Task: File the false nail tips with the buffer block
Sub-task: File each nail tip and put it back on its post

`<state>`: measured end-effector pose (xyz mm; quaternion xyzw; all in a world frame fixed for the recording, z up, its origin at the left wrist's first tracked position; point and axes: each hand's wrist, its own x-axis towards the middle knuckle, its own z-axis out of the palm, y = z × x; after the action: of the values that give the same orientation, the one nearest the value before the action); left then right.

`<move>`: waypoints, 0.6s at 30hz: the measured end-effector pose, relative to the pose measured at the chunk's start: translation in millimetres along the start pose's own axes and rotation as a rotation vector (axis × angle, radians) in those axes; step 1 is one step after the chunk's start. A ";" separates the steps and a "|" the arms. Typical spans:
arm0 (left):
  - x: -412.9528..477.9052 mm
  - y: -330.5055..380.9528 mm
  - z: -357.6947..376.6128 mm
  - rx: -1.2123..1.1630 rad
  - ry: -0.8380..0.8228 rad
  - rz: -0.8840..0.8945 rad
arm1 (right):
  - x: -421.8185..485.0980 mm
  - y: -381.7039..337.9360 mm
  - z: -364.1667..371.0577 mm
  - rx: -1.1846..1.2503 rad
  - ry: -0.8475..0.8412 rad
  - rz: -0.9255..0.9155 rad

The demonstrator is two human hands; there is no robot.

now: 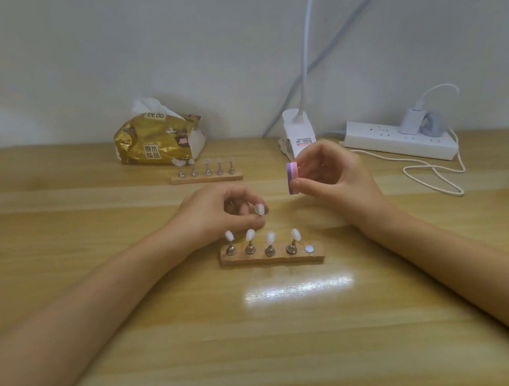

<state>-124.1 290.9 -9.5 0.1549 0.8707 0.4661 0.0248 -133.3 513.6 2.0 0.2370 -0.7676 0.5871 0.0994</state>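
Observation:
My left hand pinches a white false nail tip on its small metal holder, lifted just behind the near wooden stand. That stand carries several metal holders with white nail tips and one bare round magnet spot at its right end. My right hand holds the pink-and-purple buffer block upright between thumb and fingers, above and to the right of the held tip, apart from it.
A second wooden stand with several clear tips sits farther back. A gold tissue pack lies behind it. A white clip lamp base, a white power strip and a looped white cable occupy the back right.

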 end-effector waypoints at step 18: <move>-2.2 -0.8 -3.8 0.006 -0.029 0.037 | -2.4 0.3 4.3 -0.040 -0.101 0.023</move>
<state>-122.9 286.8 -8.3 0.1778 0.8686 0.4617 0.0281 -130.9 510.2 -0.6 0.2553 -0.7860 0.5601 0.0582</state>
